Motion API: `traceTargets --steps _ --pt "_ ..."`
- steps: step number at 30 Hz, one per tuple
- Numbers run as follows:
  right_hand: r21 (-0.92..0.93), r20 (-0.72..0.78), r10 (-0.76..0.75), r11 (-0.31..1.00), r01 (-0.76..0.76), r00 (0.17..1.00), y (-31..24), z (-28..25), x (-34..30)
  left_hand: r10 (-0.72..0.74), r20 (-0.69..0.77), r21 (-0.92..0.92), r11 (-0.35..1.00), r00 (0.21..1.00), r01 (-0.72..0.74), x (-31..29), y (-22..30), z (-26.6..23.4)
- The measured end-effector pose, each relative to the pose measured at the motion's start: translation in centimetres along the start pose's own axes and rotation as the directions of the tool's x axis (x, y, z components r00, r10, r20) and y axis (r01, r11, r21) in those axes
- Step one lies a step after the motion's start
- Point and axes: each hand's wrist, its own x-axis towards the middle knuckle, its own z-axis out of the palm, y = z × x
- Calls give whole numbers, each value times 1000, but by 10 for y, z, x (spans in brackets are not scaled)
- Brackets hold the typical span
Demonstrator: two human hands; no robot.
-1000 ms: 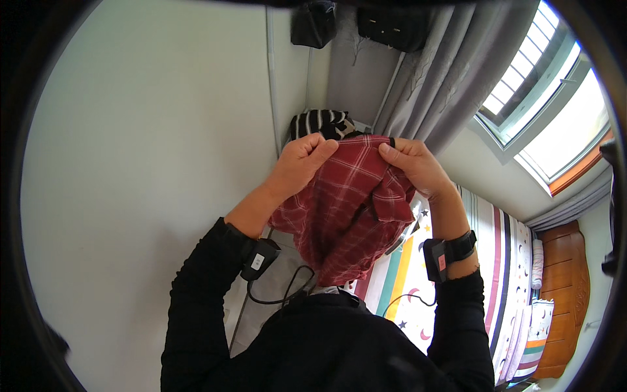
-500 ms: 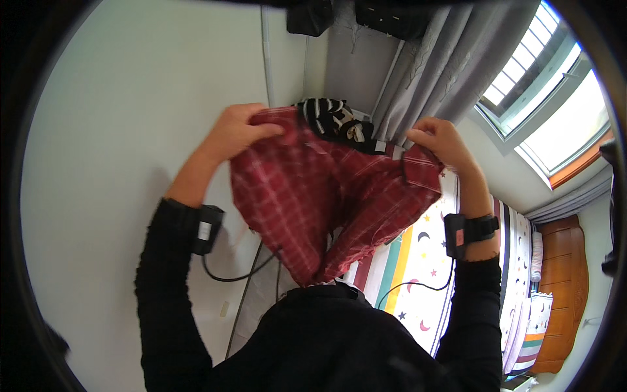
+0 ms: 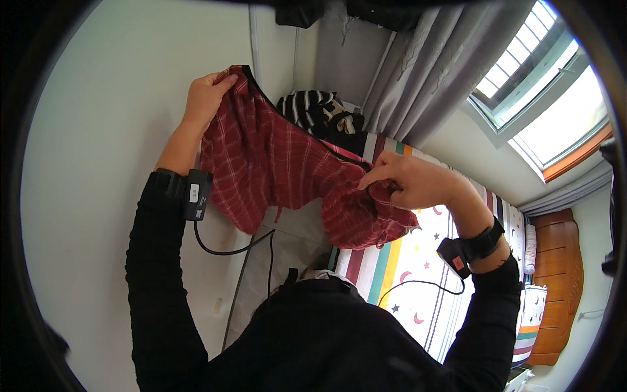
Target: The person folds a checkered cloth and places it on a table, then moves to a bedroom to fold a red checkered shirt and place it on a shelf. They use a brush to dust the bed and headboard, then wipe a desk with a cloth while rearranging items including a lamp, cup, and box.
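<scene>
A pair of red plaid shorts (image 3: pixel 287 153) with a black edge along the top hangs in the air before me, stretched between both hands. My left hand (image 3: pixel 208 98) is closed on the upper left corner, thumb over the cloth. My right hand (image 3: pixel 411 179) is lower and closer to me, its fingers closed on the other end of the black edge. Two loose leg parts hang down with a gap between them, and small ties dangle near their lower ends. Folds hide part of the right leg.
Behind the shorts lies a heap of dark and striped clothes (image 3: pixel 313 111). A bed with a patterned sheet (image 3: pixel 418 261) runs to the right, ending at a wooden headboard (image 3: pixel 555 287). Grey curtains (image 3: pixel 431 72) hang beside an open window (image 3: pixel 535 85). A pale wall (image 3: pixel 98 196) stands close on the left.
My left hand has risen and moved slightly left with its corner. My right hand has come down and inward, so the shorts now slant and the gap between the legs has widened.
</scene>
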Motion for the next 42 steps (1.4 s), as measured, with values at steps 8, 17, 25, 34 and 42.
traceTargets --steps 8,17,25,34,42 --pt "134 -651 472 843 -521 595 22 -6 44 269 98 382 879 958 -286 -29 8 12" --pt "424 -537 481 864 -271 693 -7 -19 55 302 534 241 841 790 -484 -55 16 61" --pt "-10 -544 281 940 -340 791 4 -5 42 318 482 546 620 817 -564 -76 5 91" --pt "696 -508 772 629 -347 381 65 17 37 329 262 482 770 907 -418 -57 -14 50" --pt "-246 -207 494 809 -534 844 73 41 48 -54 165 815 570 985 -105 -42 -42 41"
